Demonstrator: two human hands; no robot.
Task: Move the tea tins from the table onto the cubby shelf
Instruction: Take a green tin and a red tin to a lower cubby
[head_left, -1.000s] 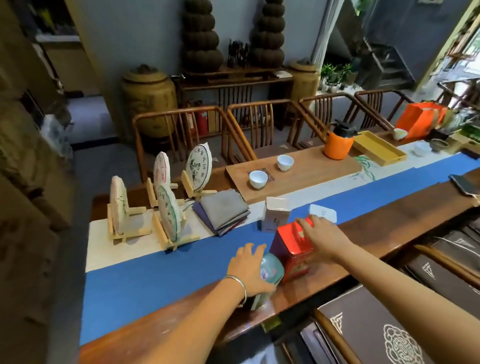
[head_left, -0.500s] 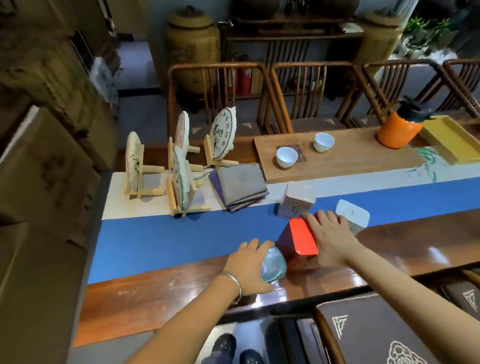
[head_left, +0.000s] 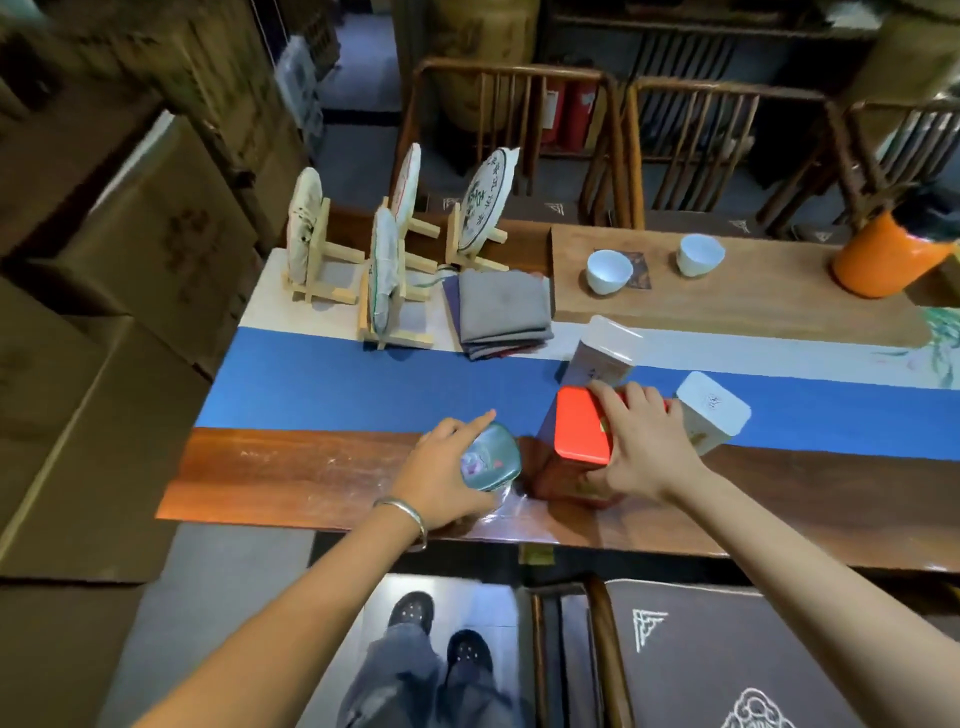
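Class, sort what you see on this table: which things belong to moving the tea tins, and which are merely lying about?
Belong to the job:
square red metal tin, under the right hand
small teal rounded tin, held by the left hand
two white rectangular tins

Lying about:
folded grey cloths
two white porcelain cups
orange flask

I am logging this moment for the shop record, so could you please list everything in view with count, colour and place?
teal tin: 1, teal, near table edge, under left hand
red tin: 1, red, beside teal tin, under right hand
white tins: 2, white, on blue runner behind red tin
tea cakes on stands: 4, pale, far left of table
folded cloths: 1 stack, grey
cups: 2, white, on wooden tray
flask: 1, orange, far right
chairs: wooden, behind table
cartons: brown, left
left hand: grips teal tin, wears a bracelet
right hand: grips red tin
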